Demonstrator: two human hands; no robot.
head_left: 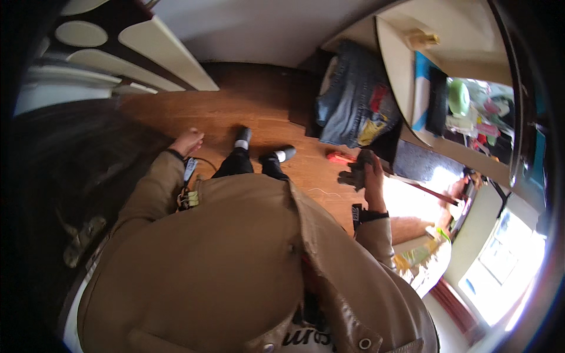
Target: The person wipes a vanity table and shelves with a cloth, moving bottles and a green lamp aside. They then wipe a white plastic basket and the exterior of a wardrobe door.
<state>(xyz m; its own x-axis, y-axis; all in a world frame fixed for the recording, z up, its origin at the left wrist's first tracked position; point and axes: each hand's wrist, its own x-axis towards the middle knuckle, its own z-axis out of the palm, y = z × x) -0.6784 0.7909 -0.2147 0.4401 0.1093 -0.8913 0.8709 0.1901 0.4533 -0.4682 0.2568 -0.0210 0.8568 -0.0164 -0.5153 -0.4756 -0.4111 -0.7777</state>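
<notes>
My left hand [189,142] hangs over the wood-look floor at the left, its fingers loosely curled with nothing visible in them. A strap is round its wrist, and a cord with a pale tag hangs beside the sleeve. My right hand [374,181] is shut on a dark grey cloth item [356,173] with finger-like parts, possibly a glove. Just beyond it a red-orange object [339,157] lies on the floor. Blue denim clothing [348,99] with red and yellow patches is draped over something dark, ahead of my right hand.
A large mirror [397,79] stands at the right, reflecting assorted items. Cream-and-dark panels [163,53] rise at the upper left. A dark surface [57,176] extends along the left. A thin pale string [324,191] lies on the floor. Sunlit things near the right window are overexposed.
</notes>
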